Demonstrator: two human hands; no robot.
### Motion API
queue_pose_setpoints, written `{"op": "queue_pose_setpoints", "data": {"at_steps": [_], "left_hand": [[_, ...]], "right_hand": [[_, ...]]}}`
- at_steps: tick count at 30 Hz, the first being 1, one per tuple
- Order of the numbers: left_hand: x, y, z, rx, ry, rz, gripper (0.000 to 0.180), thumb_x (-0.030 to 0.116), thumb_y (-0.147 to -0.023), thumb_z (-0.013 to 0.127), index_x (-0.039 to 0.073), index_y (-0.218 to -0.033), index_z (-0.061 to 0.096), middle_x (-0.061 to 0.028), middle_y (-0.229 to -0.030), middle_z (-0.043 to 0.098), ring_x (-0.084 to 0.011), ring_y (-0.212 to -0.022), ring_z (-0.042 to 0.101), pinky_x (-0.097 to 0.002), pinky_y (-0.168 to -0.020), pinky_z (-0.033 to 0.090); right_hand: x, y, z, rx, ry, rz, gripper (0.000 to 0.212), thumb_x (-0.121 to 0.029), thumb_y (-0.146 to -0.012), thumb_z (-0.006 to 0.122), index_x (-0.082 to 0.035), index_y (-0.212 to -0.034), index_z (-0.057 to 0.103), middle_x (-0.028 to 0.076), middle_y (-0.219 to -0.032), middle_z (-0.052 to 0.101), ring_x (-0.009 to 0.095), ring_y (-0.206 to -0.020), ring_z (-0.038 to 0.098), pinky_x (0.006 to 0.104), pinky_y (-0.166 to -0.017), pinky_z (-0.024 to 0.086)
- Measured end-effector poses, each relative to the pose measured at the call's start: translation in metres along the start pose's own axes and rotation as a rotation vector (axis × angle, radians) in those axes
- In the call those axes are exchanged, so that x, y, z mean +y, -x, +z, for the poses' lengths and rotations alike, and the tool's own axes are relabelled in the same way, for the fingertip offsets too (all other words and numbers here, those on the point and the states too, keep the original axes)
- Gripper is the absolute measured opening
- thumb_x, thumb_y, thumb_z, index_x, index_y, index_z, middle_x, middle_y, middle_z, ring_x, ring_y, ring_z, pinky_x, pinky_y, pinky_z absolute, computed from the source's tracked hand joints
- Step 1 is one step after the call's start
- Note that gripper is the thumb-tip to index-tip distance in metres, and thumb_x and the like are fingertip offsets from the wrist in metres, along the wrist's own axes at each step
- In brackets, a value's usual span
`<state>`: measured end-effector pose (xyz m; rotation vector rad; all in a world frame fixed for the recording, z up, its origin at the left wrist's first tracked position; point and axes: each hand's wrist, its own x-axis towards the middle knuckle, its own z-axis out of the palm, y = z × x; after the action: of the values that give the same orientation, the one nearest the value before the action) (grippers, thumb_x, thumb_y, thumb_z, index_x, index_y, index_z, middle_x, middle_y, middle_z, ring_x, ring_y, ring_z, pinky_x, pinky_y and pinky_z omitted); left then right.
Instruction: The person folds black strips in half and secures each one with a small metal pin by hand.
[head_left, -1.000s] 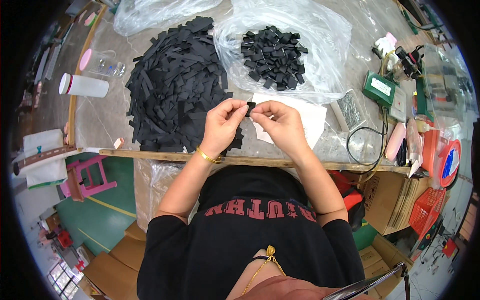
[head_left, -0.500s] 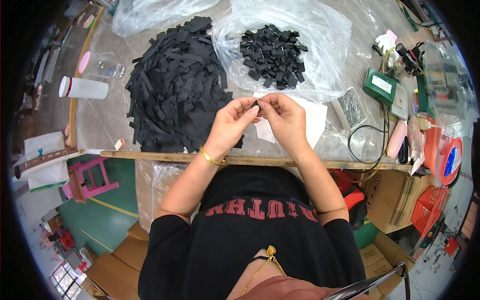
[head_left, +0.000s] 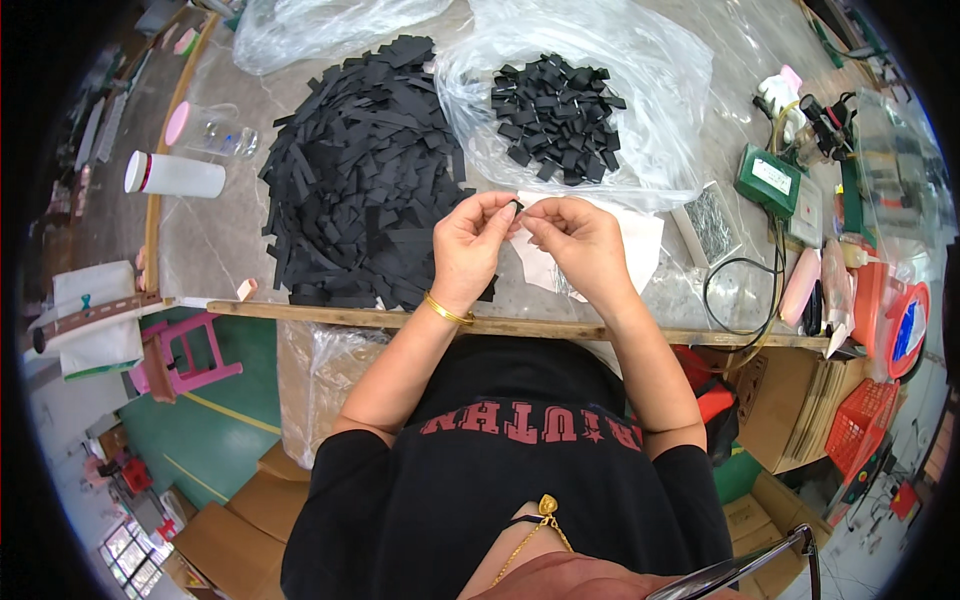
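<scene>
My left hand pinches a small folded black strip between thumb and fingertips, mostly hidden by the fingers. My right hand is closed in a pinch close beside it; whatever its fingertips hold is too small to make out. Both hands hover over a white sheet near the table's front edge. A large heap of flat black strips spreads to the left. Beyond the hands, folded black loops with shiny metal bits lie piled on a clear plastic bag. A shallow box of small metal pieces sits to the right.
A white bottle and a clear jar with a pink lid lie at left. To the right stand a green box, a looped black cable and an orange-red container. A wooden strip edges the table.
My right hand has drawn slightly away from the left, opening a small gap between the fingertips. The left hand still pinches the black strip. The whole view has shifted slightly.
</scene>
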<state>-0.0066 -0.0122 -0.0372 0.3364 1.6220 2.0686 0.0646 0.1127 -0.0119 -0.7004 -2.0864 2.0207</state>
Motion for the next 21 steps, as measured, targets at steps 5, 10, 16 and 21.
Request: {"op": "queue_pose_setpoints", "data": {"at_steps": [5,10,16,21], "left_hand": [[-0.001,0.000,0.001,0.005,-0.043,0.038,0.016,0.003,-0.086,0.058,-0.004,-0.100,0.060,-0.0044,-0.086,0.064,-0.0079,-0.075,0.059,-0.0206,-0.068,0.049],[-0.002,0.002,-0.001,-0.004,-0.089,0.059,0.016,0.002,-0.085,0.057,-0.004,-0.099,0.060,-0.0048,-0.086,0.064,-0.0083,-0.074,0.060,-0.0203,-0.068,0.048],[0.001,0.001,-0.007,-0.046,-0.210,0.090,0.016,0.003,-0.086,0.058,-0.005,-0.099,0.060,-0.0068,-0.083,0.064,-0.0092,-0.073,0.060,-0.0210,-0.067,0.049],[0.003,-0.003,-0.010,-0.086,-0.025,-0.061,0.017,0.004,-0.086,0.058,-0.006,-0.099,0.059,-0.0088,-0.083,0.065,-0.0106,-0.072,0.061,-0.0225,-0.066,0.050]], "right_hand": [[-0.002,-0.003,0.002,-0.004,0.034,0.005,0.011,-0.004,-0.079,0.065,0.002,-0.088,0.059,0.003,-0.072,0.060,0.006,-0.064,0.056,0.0189,-0.057,0.046],[-0.004,-0.004,0.001,-0.022,0.101,0.046,0.012,-0.006,-0.079,0.065,0.002,-0.086,0.060,0.003,-0.070,0.061,0.007,-0.060,0.056,0.0191,-0.054,0.045],[-0.007,-0.007,-0.008,-0.131,-0.078,0.182,0.012,-0.008,-0.078,0.066,0.002,-0.083,0.062,0.005,-0.070,0.062,0.007,-0.056,0.056,0.0194,-0.051,0.045],[-0.006,-0.009,-0.010,-0.156,-0.137,0.213,0.011,-0.008,-0.076,0.063,0.002,-0.082,0.062,0.006,-0.071,0.065,0.007,-0.054,0.056,0.0196,-0.049,0.046]]}}
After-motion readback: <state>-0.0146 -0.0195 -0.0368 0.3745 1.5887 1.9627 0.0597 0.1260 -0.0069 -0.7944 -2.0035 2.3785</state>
